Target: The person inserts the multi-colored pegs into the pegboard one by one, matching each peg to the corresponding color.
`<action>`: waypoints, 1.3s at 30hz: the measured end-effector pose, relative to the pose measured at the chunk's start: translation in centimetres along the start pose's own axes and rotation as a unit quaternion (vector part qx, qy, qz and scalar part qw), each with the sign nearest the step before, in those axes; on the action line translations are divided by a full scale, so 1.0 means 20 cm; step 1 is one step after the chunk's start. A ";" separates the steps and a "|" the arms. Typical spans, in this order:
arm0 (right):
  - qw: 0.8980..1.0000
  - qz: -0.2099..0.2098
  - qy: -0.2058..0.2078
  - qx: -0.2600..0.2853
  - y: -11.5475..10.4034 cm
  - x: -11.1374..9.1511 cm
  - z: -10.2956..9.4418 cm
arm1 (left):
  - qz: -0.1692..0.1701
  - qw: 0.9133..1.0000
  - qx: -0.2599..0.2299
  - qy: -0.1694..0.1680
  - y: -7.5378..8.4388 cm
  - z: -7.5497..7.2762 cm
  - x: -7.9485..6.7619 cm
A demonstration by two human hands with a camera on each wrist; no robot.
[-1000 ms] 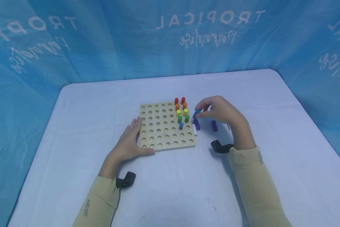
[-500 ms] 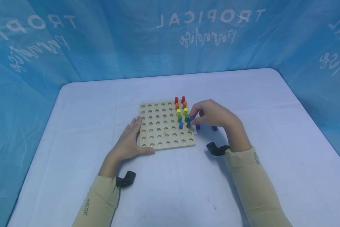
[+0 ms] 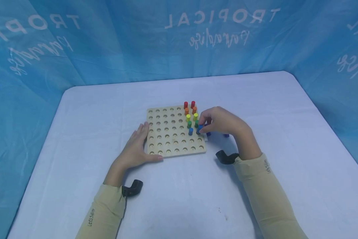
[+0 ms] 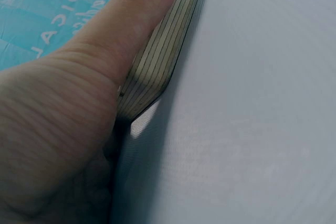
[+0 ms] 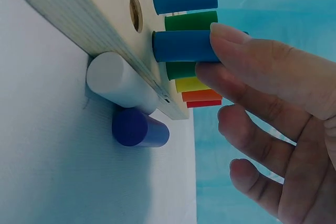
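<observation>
The left hand point(image 3: 134, 150) lies against the left and near edges of the holed board point(image 3: 172, 147) on the desk, fingers extended and thumb along the near side, bracing it without grasping any peg. Toward the board's right side stand paired red, orange, yellow and green pegs, then one seated blue peg point(image 3: 191, 131), upright in the inner column.

Just right of that, the second blue peg point(image 5: 184, 45) stands upright at the matching outer hole, its lower end meeting the board. The white peg point(image 5: 107, 80) lies against the board's right edge, with a purple peg point(image 5: 131, 128) just beside it on the desk. The right hand point(image 3: 223, 121) pinches the second blue peg between thumb and forefinger, other fingers loosely bent and clear. Farther right lies another purple peg point(image 3: 226, 135), partly hidden.

The step in hand looks like seating the blue pair's second peg; its depth cannot be told. The next move seems to call for a straight downward press, then release, without knocking the neighbouring green peg point(image 3: 196, 123).
</observation>
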State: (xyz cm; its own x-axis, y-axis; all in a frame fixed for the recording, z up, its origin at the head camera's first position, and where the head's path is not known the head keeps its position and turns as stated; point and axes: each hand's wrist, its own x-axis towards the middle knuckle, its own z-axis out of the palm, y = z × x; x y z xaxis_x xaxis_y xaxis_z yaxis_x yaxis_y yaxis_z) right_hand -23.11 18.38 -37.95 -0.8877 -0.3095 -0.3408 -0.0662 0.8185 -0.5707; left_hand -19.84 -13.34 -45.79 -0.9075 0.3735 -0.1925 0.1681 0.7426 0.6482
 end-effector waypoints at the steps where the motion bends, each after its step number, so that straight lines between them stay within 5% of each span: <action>1: 1.000 -0.003 0.001 0.000 0.00 0.00 0.00 | 0.000 1.000 0.000 0.000 0.00 0.00 0.00; 20: 1.000 0.001 -0.015 -0.016 0.02 -0.01 -0.01 | -0.003 1.000 -0.001 0.000 0.00 0.00 0.00; 27: 0.998 0.054 0.017 -0.015 0.08 -0.05 -0.08 | -0.003 1.000 0.002 0.000 0.00 0.00 0.00; 39: 0.991 0.119 -0.034 -0.046 0.13 -0.01 -0.04 | -0.003 1.000 -0.004 -0.002 -0.01 0.00 0.00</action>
State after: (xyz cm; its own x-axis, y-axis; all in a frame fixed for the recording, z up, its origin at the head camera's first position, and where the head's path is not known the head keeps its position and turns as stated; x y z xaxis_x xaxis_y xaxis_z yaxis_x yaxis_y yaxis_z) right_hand -23.54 20.88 -38.71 -0.8508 -0.1310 -0.5090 0.0979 0.9120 -0.3984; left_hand -19.80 -13.44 -45.88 -0.9072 0.3704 -0.1994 0.1592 0.7411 0.6522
